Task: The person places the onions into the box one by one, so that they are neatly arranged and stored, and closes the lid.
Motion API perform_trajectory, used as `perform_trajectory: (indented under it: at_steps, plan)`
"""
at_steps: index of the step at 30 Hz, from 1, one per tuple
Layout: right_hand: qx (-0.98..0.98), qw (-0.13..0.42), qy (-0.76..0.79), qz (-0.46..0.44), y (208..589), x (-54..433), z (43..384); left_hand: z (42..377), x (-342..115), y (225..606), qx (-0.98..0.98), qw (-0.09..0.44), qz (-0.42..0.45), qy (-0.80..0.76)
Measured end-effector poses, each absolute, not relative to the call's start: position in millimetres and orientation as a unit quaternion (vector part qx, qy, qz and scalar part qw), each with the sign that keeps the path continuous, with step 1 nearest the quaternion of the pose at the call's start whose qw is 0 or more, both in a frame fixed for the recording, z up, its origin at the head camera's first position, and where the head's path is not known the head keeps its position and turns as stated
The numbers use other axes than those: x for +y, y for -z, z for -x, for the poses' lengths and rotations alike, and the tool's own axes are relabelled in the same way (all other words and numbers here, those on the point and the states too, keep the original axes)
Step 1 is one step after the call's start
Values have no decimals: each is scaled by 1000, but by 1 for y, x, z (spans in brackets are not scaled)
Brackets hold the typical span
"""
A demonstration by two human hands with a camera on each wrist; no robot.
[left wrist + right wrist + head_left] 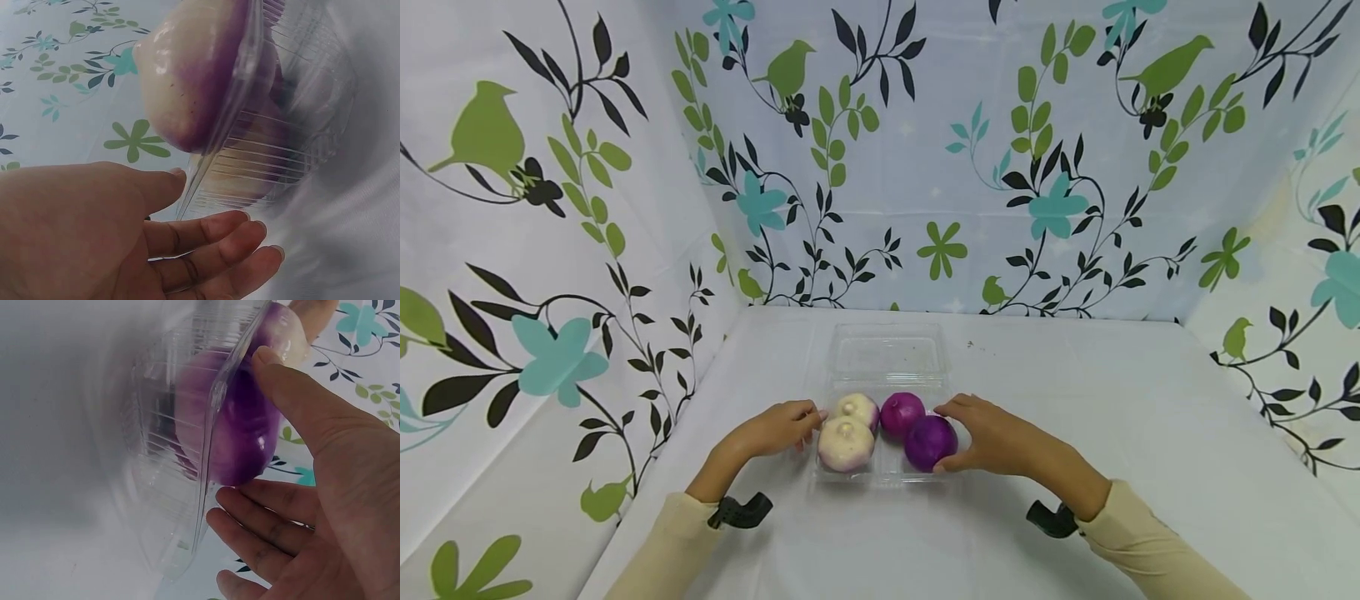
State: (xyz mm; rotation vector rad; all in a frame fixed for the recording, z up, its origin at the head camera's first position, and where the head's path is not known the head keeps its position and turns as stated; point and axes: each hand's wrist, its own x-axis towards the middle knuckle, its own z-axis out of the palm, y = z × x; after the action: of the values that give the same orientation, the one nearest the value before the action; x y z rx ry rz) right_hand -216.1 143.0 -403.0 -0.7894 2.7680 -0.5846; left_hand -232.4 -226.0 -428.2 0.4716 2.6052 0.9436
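Observation:
A hinged clear plastic container [887,482] stands open on the table with several round vegetables in it. On its left side sit two white-and-purple turnips, a front one [846,444] and one behind [859,408]. On the right are two deep purple, turnip-like ones, a rear one [902,414] and a front one [930,442]. My right hand [992,435] grips the front purple turnip between thumb and fingers; in the right wrist view its thumb [294,394] lies on top. At the container's left rim, my left hand [781,427] keeps its fingers [215,250] loosely extended, thumb tip close to the rim.
The container's clear lid [889,354] lies folded back behind the vegetables. A white cloth [1120,392] covers the table. Patterned curtains [880,167] with leaves and birds hang at the back and both sides. Each wrist wears a black camera mount [741,511].

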Motion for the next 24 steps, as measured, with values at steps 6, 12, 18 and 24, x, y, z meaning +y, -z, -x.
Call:
perform_trajectory:
  at_steps: [6, 12, 18, 24]
  plan:
    - [935, 95, 208, 272, 391, 153, 222, 236, -229, 420, 921, 164, -160, -315]
    - [936, 59, 227, 262, 368, 174, 247, 252, -232, 399, 933, 143, -154, -292]
    - [941, 36, 246, 230, 364, 184, 287, 285, -232, 384, 946, 104, -159, -263]
    - [943, 53, 272, 185, 382, 187, 325, 318, -224, 379, 958, 115, -123, -234]
